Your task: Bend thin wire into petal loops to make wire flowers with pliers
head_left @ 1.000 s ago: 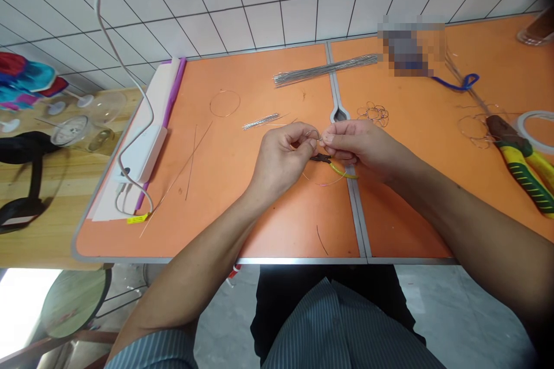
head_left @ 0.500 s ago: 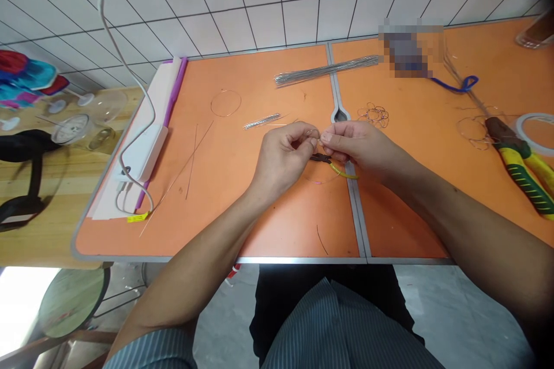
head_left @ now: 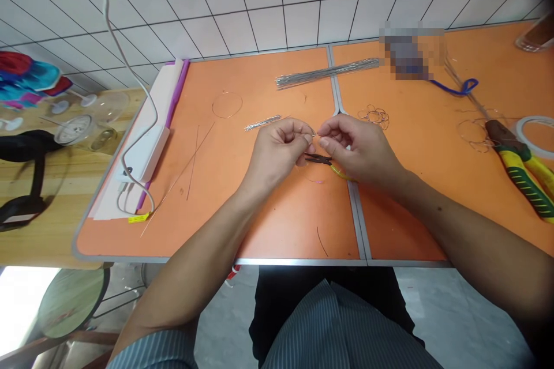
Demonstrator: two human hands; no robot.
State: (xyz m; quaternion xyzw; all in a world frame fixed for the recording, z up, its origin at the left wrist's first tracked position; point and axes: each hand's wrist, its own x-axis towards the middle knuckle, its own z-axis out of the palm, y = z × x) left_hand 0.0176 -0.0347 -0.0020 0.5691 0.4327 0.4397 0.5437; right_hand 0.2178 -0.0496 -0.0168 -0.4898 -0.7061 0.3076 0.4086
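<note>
Over the middle of the orange table, my left hand (head_left: 277,149) is closed, pinching a thin wire (head_left: 314,135) between thumb and forefinger. Close to its right, my right hand (head_left: 362,143) has its thumb and forefinger bent together at the wire's other side; the exact contact is too small to see clearly. Beneath the hands are small pliers (head_left: 319,159) with dark jaws and yellow handles (head_left: 340,172), partly hidden by my right hand. A thin wire curve with a pink part (head_left: 318,181) lies just below the pliers.
A short bundle of silvery wires (head_left: 263,122) and a longer bundle (head_left: 326,74) lie beyond my hands. Wire loops (head_left: 374,117) sit to the right, with large yellow-green pliers (head_left: 521,170) farther over. A power strip (head_left: 145,155) with a white cable stands at left.
My right hand has shifted slightly right, and its fingers have drawn a little apart from my left fingertips. My left hand has moved slightly left, still pinching the wire.
</note>
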